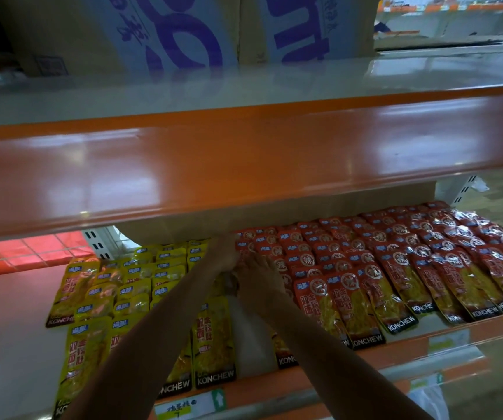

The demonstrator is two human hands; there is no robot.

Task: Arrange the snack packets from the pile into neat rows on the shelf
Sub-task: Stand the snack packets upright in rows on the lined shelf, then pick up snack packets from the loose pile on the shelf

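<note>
Right of the shelf's bare strip, red packets lie neatly rowed; left, yellow packets lie loose. Behind it our left hand and right hand meet; we cannot tell their grip.

The lower shelf is carrying two blocks of snack packets: yellow packets are lying overlapped and a little ragged on the left, while red packets are running in tidy rows across the right. A bare white strip is showing between them. Above, the upper shelf is bearing cardboard boxes with blue print.
</note>
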